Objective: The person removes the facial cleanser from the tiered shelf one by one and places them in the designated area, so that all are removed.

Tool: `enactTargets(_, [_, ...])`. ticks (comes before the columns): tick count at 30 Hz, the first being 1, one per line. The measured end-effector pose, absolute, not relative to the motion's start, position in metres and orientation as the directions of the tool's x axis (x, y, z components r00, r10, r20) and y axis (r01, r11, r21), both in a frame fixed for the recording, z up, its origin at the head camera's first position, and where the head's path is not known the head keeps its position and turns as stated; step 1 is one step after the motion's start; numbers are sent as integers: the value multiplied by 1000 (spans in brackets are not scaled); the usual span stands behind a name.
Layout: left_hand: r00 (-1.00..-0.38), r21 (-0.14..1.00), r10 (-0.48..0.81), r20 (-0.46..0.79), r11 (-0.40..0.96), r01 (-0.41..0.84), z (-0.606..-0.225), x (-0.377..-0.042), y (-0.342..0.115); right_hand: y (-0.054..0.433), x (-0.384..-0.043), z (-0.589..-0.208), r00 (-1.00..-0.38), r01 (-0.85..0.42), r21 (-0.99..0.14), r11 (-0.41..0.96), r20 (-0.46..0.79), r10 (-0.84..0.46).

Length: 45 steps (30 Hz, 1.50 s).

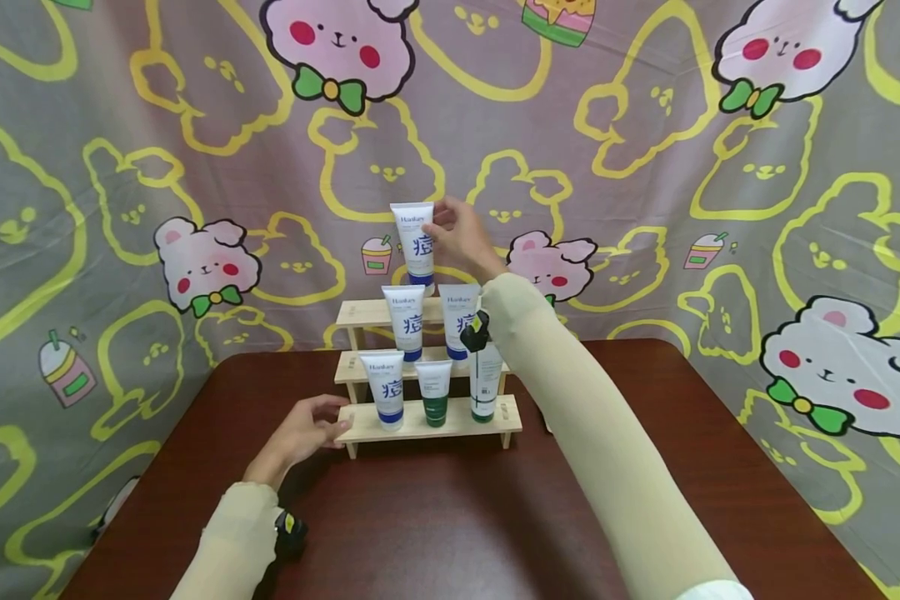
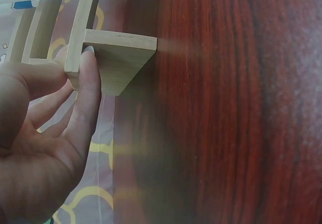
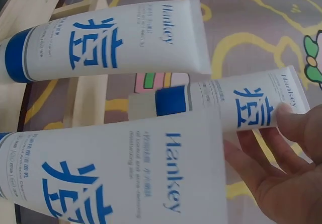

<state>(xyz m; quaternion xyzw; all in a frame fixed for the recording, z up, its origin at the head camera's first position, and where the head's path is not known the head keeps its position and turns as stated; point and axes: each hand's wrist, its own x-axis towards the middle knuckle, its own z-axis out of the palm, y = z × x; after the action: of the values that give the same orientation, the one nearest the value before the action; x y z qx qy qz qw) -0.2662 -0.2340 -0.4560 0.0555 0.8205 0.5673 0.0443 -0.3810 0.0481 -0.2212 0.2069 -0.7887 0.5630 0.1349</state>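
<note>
A three-tier wooden display stand [image 1: 442, 429] bears several squeeze tubes standing on their caps. My right hand [image 1: 461, 237] holds a white squeeze tube with a blue band [image 1: 414, 237] over the top tier, thumb on its front near the crimped end. In the right wrist view that tube [image 3: 221, 100] is behind two like tubes, the upper one [image 3: 131, 40] and the lower one [image 3: 126, 168]. My left hand [image 1: 303, 433] pinches the left end of the lowest shelf; in the left wrist view the thumb and a finger [image 2: 89, 83] grip the shelf end [image 2: 73, 63].
On the lowest tier stand a blue-banded tube [image 1: 385, 387], a smaller green-bottomed tube [image 1: 435, 392] and another green-capped tube [image 1: 486, 387], partly behind the right wrist's camera. The stand rests on a dark red-brown table [image 1: 435, 508]. A cartoon-print cloth [image 1: 645, 250] hangs behind.
</note>
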Motion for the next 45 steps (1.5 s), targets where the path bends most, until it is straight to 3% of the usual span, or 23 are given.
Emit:
enactTargets(15, [-990, 936, 139, -8, 349, 41, -457, -265, -234, 76, -375, -211, -866, -500, -849, 172, 484, -127])
enactTargets(45, [-989, 945, 147, -5, 325, 43, -458, -267, -235, 146, -360, -199, -849, -522, -820, 235, 526, -48])
